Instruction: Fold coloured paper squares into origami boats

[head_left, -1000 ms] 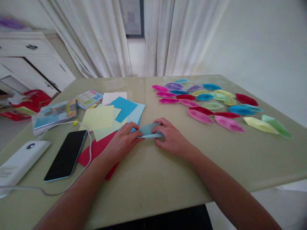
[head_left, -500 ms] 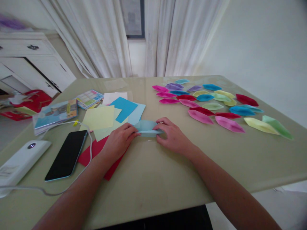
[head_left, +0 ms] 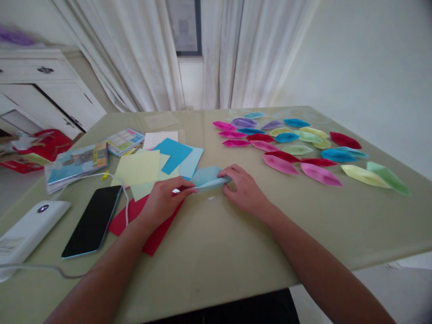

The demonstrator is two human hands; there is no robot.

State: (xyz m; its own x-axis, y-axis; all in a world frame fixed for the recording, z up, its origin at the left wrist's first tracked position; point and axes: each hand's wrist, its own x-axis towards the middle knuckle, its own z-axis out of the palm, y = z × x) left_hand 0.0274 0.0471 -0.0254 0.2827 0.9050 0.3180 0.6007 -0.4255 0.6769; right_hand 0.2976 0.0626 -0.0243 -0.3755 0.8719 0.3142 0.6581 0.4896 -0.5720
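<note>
A light blue folded paper (head_left: 208,177) lies on the olive table (head_left: 236,252), held between both hands. My left hand (head_left: 165,200) pinches its left end with thumb and fingers closed. My right hand (head_left: 243,191) presses and grips its right end, fingers curled over the fold. Just left of the hands lies a loose stack of coloured paper sheets (head_left: 155,164), with a red sheet (head_left: 148,220) under my left wrist.
Several folded paper boats (head_left: 297,148) in pink, red, blue, yellow and green cover the table's right half. A black phone (head_left: 92,220) with a white cable, a white power bank (head_left: 27,229) and booklets (head_left: 77,162) lie at the left. White cabinet and curtains stand behind.
My left hand has slid a little left and back along the blue paper, so more of the fold shows between the hands. The right hand stays on its right end.
</note>
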